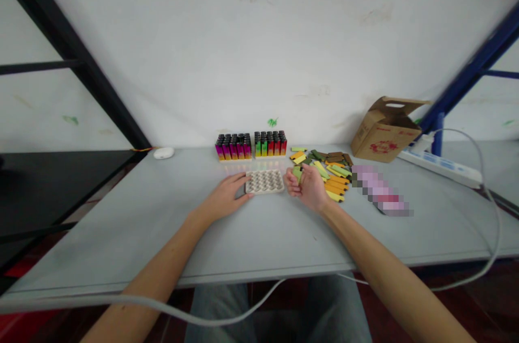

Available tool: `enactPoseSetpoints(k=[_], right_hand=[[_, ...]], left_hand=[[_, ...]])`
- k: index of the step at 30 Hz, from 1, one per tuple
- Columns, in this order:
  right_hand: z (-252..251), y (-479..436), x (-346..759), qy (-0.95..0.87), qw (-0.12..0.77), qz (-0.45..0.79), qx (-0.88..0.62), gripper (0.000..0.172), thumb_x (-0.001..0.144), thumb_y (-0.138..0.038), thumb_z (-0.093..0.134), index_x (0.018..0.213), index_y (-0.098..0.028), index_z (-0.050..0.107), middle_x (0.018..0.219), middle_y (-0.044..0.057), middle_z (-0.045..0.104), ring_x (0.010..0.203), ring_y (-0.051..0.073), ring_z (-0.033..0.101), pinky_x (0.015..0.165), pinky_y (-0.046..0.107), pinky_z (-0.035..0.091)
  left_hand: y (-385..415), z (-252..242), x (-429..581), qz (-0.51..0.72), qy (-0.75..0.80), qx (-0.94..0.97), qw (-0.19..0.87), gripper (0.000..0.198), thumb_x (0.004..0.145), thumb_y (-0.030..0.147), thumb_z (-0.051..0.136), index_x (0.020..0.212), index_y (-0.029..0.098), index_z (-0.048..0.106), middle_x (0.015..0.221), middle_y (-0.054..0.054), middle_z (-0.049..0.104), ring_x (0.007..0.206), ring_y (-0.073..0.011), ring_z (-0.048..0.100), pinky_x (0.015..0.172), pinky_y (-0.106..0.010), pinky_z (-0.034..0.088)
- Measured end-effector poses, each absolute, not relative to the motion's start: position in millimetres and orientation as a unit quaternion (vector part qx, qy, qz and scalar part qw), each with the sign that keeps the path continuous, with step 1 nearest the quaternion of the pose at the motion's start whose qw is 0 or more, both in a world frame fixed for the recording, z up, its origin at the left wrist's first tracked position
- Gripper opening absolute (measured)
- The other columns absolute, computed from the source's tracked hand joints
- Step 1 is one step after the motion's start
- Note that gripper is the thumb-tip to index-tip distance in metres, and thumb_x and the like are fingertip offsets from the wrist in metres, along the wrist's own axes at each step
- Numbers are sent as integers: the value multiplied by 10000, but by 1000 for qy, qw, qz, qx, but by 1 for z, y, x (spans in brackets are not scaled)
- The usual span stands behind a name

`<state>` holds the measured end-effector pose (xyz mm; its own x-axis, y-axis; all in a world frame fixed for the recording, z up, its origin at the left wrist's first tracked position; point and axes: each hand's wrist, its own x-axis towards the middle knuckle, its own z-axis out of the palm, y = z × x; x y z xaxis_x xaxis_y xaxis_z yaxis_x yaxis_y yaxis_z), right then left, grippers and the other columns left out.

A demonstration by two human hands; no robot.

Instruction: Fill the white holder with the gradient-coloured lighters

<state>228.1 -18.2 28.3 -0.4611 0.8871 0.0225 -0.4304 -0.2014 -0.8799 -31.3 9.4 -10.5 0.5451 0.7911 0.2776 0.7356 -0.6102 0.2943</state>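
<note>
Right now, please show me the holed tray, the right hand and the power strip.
holed tray [265, 181]: head view, its centre.
right hand [310, 187]: head view, its middle.
power strip [440, 168]: head view, its top.

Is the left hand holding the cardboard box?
No, the left hand rests against the white tray, while the cardboard box sits untouched at the far side of the table.

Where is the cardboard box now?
In the head view, the cardboard box stands far right by the wall, left of the white power strip, beyond the coloured pieces.
</note>
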Motion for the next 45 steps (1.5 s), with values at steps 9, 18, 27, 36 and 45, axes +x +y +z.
enactPoseSetpoints(k=[9, 18, 27, 36, 45], right_hand=[[29, -19, 226, -433, 452, 738, -252, 404, 753, -538, 470, 573, -202, 337, 560, -58, 233, 455, 76, 158, 412, 192, 176], [29, -19, 225, -443, 453, 727, -264, 355, 742, -510, 420, 584, -206, 329, 566, -64, 216, 460, 77, 127, 415, 195, 134], [33, -22, 222, -455, 446, 715, -288, 356, 796, -502, 352, 602, -207, 308, 565, -65, 214, 452, 77, 131, 423, 192, 150], [33, -22, 220, -465, 446, 704, -299, 354, 801, -505, 355, 612, -209, 311, 566, -67, 218, 450, 79, 137, 420, 191, 157], [34, -24, 224, -453, 465, 708, -278, 361, 787, -566, 422, 720, -213, 399, 616, -60, 266, 473, 91, 144, 413, 197, 161]], left_hand=[[9, -10, -31, 185, 439, 877, 65, 582, 898, 508, 466, 1333, 126, 528, 1408, -166, 499, 1300, -275, 471, 1128, -438, 338], [8, -11, -31, 192, 439, 875, 69, 597, 897, 534, 455, 1329, 130, 532, 1407, -166, 500, 1301, -278, 470, 1125, -449, 342], [9, -11, -31, 199, 436, 875, 71, 581, 891, 535, 460, 1323, 154, 535, 1399, -148, 513, 1283, -278, 489, 1117, -452, 354], [8, -9, -30, 188, 443, 874, 71, 594, 895, 534, 452, 1327, 135, 533, 1404, -160, 504, 1295, -275, 476, 1125, -439, 342], [9, -12, -31, 206, 434, 874, 74, 582, 886, 537, 469, 1310, 146, 547, 1395, -159, 515, 1282, -286, 490, 1116, -462, 357]])
